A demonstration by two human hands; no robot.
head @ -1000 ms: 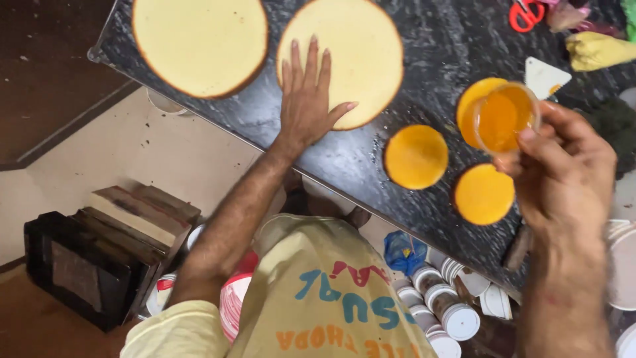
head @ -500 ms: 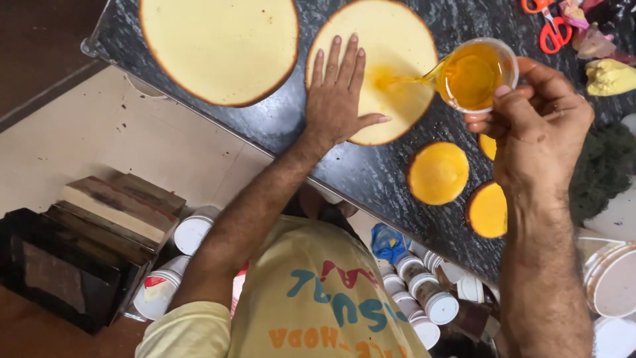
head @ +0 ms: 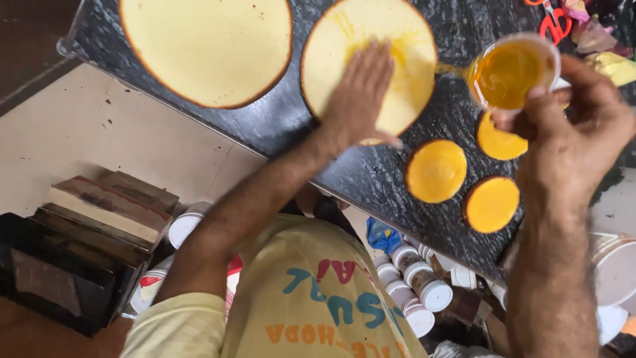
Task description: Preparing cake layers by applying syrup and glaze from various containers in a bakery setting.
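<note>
— What's the surface like?

— A dark, speckled stone worktop (head: 391,179), seen from above, its near edge running on a slant. Two large pale round discs lie on it: one (head: 205,46) at the left, untouched, and a second disc (head: 397,40) just beside it, streaked with orange-yellow liquid. Three small orange discs (head: 436,170) sit close together to the right. Red-handled scissors (head: 550,20) and crumpled scraps lie at the far right corner.

— And the hands?

— The left hand (head: 358,93) lies flat on the streaked disc, fingers together, palm down, holding nothing. The right hand (head: 570,139) has its grip closed around a clear cup (head: 510,69) of amber liquid, tilted toward that disc, a thin stream leaving its lip. The cup hangs above the worktop, between the streaked disc and the small ones.

— The room below?

— A pale floor (head: 132,146) beneath the worktop's edge. Stacked flat boards on a dark box (head: 79,252) at the left. White-lidded jars (head: 417,292) cluster under the worktop near the person's yellow shirt (head: 311,298), and a white bucket (head: 616,265) stands at the right edge.
</note>
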